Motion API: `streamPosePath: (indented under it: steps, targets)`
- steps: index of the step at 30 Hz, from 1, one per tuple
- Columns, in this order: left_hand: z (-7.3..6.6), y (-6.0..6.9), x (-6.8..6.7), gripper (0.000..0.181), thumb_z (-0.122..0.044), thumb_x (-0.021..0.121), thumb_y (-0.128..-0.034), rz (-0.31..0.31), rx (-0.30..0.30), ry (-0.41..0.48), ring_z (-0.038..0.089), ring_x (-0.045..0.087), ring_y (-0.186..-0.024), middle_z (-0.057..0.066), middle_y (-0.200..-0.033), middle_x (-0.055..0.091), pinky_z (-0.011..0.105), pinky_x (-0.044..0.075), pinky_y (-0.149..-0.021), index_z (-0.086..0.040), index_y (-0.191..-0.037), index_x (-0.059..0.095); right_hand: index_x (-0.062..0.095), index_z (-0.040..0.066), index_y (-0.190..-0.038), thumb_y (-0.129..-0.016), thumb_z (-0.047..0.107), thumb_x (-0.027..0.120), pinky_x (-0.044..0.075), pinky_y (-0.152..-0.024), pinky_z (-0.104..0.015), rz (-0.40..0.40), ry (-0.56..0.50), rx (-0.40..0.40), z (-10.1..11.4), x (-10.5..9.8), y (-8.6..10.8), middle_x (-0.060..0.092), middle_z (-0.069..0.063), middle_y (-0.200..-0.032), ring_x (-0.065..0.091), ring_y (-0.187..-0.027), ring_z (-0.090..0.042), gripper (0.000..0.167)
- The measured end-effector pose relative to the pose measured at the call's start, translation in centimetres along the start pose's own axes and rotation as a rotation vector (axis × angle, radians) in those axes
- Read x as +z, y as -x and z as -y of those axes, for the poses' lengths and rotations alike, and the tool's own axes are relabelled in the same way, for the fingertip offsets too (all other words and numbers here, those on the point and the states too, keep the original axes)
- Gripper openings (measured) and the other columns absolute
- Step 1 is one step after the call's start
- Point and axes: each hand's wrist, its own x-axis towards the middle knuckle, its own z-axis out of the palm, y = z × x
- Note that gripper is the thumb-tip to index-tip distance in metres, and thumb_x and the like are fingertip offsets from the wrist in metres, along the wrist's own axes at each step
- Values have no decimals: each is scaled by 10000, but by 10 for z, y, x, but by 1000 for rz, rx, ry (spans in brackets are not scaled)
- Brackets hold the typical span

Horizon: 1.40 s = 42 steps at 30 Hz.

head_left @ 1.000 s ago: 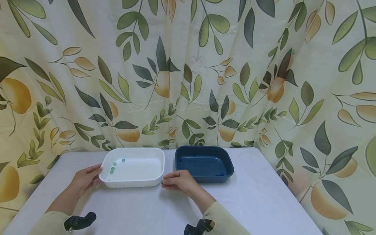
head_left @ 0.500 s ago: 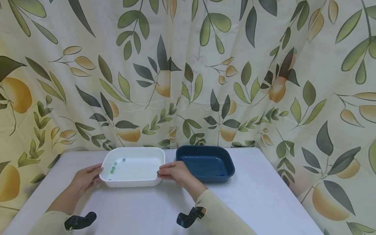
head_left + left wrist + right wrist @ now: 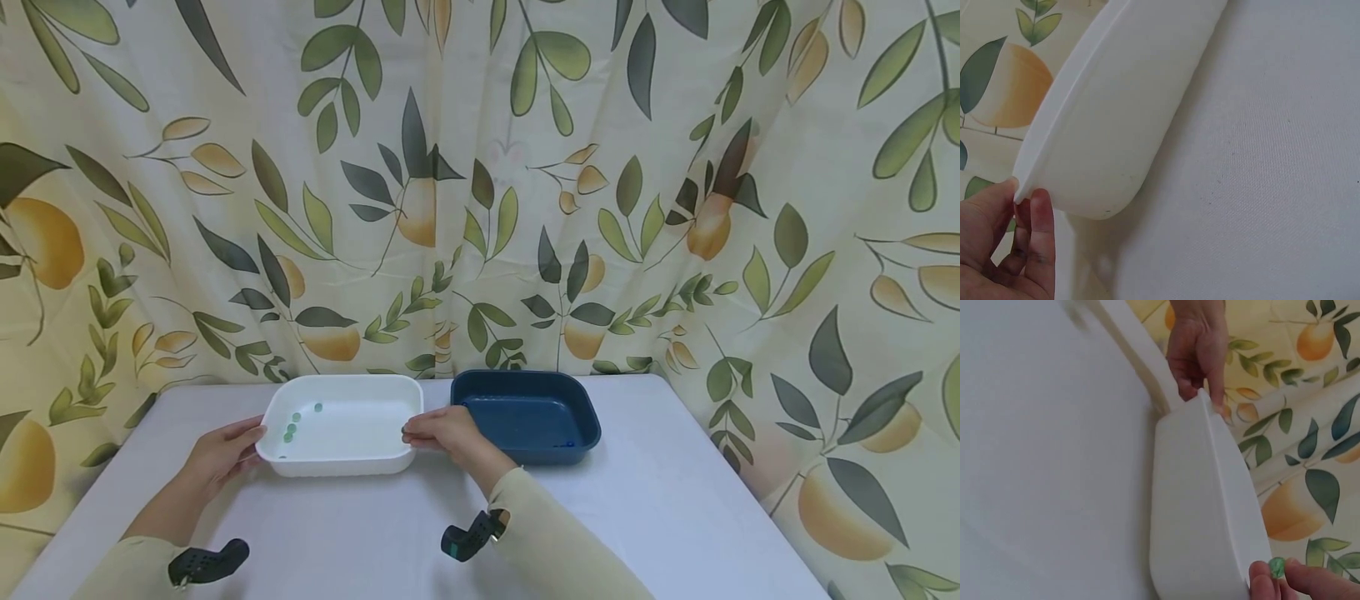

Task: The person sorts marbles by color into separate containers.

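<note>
In the head view a white plastic tub (image 3: 352, 429) stands at the left with several green marbles lying in its left half. My left hand (image 3: 217, 457) pinches the tub's left rim between thumb and fingers, as the left wrist view also shows at the rim (image 3: 1054, 94). Over the tub's right end is my right hand (image 3: 453, 435). In the right wrist view a green glass marble (image 3: 1277, 567) sits between its thumb and fingers, right beside the rim. Whether the fingers touch the rim, I cannot tell.
A dark blue tub (image 3: 525, 417) stands just right of the white one, with a few small blue marbles (image 3: 567, 444) inside. Both tubs rest on a white-covered table (image 3: 637, 500). A leaf-and-fruit patterned curtain (image 3: 480, 167) hangs behind.
My right hand has moved left and a little up from the gap between the tubs to the white tub's right end, carrying the green marble. The left hand has kept its grip.
</note>
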Motion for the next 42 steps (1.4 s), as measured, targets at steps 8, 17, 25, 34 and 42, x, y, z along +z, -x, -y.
streamPosePath:
  steps: [8,17,25,34,42]
  targets:
    - [-1,1,0,654,-347,577,-997,3,3,1,13,617,-802,278,-1428,473,198,566,-733,33,-1482,356,737,-64,-990,-846,21,740,604,-719,-260,-13,4,18,3,1,-1,751,-179,-903,749,-799,-207,167]
    - [-1,1,0,643,-342,570,-1002,-4,6,-18,14,615,-798,277,-1408,493,203,563,-726,35,-1478,362,724,-82,-991,-843,-1,733,607,-716,-270,-21,-4,13,5,5,0,746,-202,-920,750,-830,-242,169]
    - [1,-1,-1,655,-356,576,-996,-3,-1,-11,8,618,-805,281,-1445,454,201,564,-727,29,-1481,361,723,-65,-1006,-845,21,743,603,-711,-256,-22,1,21,5,7,-1,751,-179,-919,750,-837,-238,184]
    - [0,-1,0,657,-359,573,-998,-7,-10,-13,10,609,-818,285,-1478,407,188,558,-726,19,-1487,354,709,-72,-1056,-861,21,727,604,-751,-287,-22,6,30,6,8,1,743,-200,-974,742,-903,-273,217]
    - [1,-2,0,664,-370,573,-995,-5,-10,-25,20,613,-832,284,-1488,395,183,554,-735,13,-1491,352,717,-68,-1048,-859,34,735,604,-745,-278,-19,0,23,2,6,-1,750,-178,-943,747,-872,-245,215]
